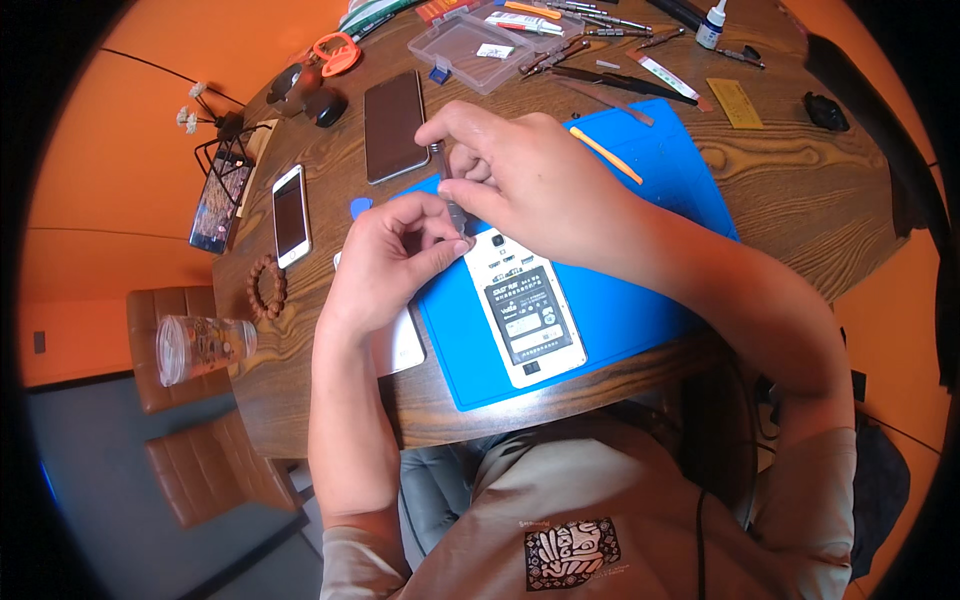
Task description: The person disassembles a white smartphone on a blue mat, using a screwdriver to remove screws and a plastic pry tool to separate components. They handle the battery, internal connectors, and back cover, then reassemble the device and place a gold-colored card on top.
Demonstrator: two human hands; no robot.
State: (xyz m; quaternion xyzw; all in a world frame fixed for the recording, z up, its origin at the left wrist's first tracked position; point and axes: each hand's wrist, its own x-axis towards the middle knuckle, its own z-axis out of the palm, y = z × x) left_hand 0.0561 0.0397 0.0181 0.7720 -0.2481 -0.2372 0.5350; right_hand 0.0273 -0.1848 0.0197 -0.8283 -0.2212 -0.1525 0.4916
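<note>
An opened white smartphone (574,346) lies on a blue work mat (622,300), its black battery (529,315) and camera exposed. My right hand (502,165) grips a small precision screwdriver (454,214), held nearly upright with the index finger on its top end. At the phone's upper left corner, the thumb and fingers of my left hand (405,255) pinch around the screwdriver's lower end. The tip itself is hidden by the fingertips. Under my left forearm a white panel (399,345) lies partly covered, and a blue plastic pick (361,208) sits just beyond that hand.
Beyond the mat lie a dark-screened phone (394,124), a white phone (291,214), an open clear plastic case (465,56) and several screwdrivers. An orange pry tool (607,156) rests on the mat. A bead bracelet (267,289) and plastic cup (206,349) are at left.
</note>
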